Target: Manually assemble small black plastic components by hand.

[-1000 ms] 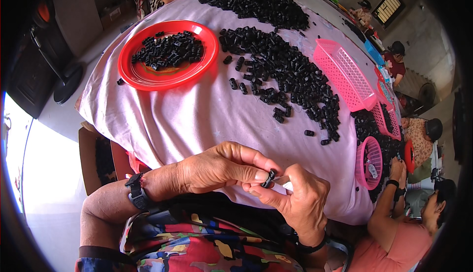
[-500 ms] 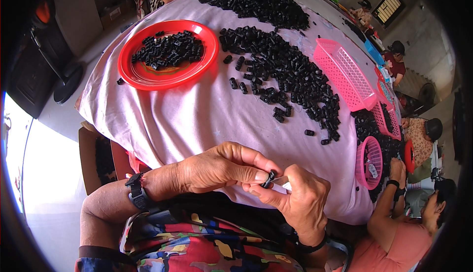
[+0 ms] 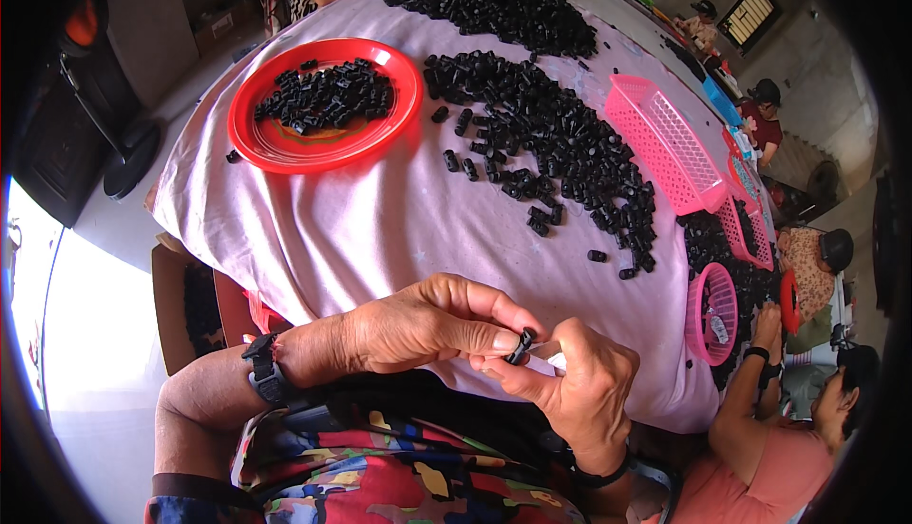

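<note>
Close above the table's near edge, my left hand [image 3: 427,324] pinches a small black plastic part [image 3: 519,346] between thumb and fingers. My right hand [image 3: 591,381] is closed around a thin, pale, blade-like tool [image 3: 544,349], and its tip meets the black part. Most of this tool is hidden by my fingers, so its exact kind is unclear. Beyond my hands, a loose pile of similar black parts [image 3: 560,134] spreads over the pink cloth [image 3: 351,229]. To the left, a red plate [image 3: 249,139] carries more small black pieces.
A second black heap [image 3: 494,11] lies at the far side. Pink baskets [image 3: 655,144] and a round pink basket [image 3: 698,329] stand to the right. A co-worker in a pink shirt [image 3: 769,467] sits close on the right. A cardboard box [image 3: 171,315] stands below the left edge.
My right hand has shifted very slightly, and the black part is tilted a little differently in my left fingers. Both hands keep their grip.
</note>
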